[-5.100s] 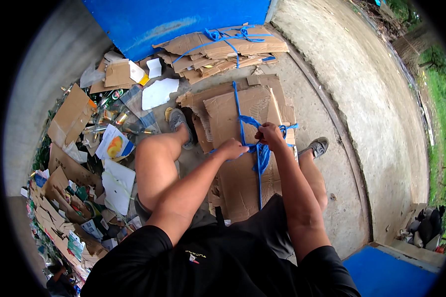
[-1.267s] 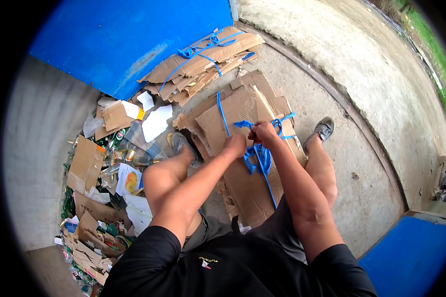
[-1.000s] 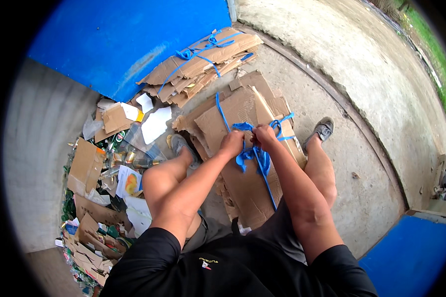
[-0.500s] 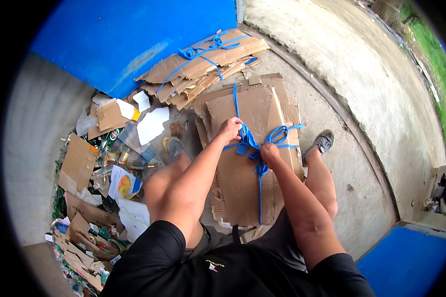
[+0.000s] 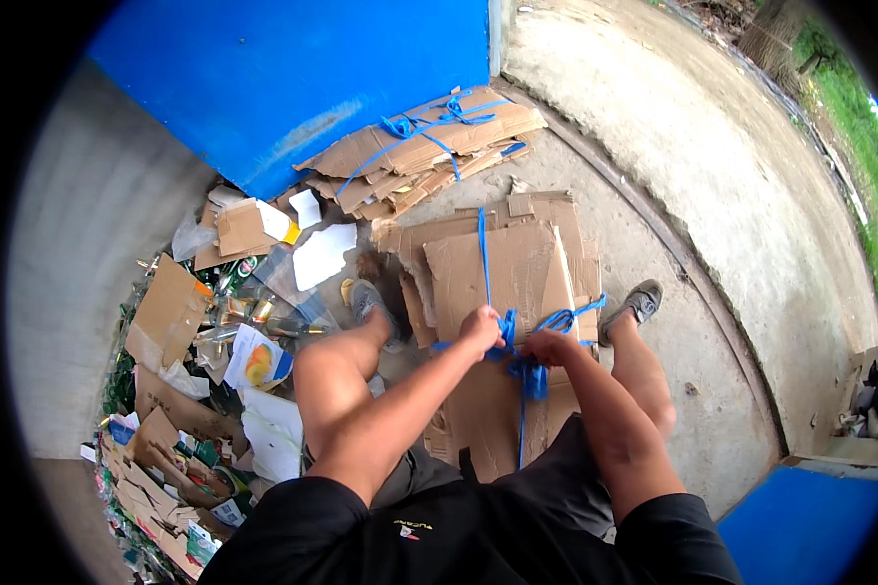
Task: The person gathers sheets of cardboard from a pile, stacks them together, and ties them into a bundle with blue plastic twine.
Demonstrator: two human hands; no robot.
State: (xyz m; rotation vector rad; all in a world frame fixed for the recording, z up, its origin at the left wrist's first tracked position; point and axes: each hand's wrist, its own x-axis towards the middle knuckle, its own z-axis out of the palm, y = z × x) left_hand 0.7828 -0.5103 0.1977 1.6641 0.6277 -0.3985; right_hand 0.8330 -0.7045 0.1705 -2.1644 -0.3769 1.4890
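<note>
The left hand (image 5: 482,332) is clamped on the blue strap (image 5: 533,377) and the right hand (image 5: 550,347) grips it just beside, the two near each other but apart, over the middle of a stack of flattened cardboard (image 5: 519,268). The stack lies on the concrete floor (image 5: 698,327) between the person's grey shoes (image 5: 640,305), the strap crossing it lengthwise and sideways. Beyond it a second strapped bundle (image 5: 415,154) lies beside a blue panel (image 5: 312,78), and to the left glass bottles (image 5: 293,328) and torn cardboard (image 5: 168,304) lie heaped
</note>
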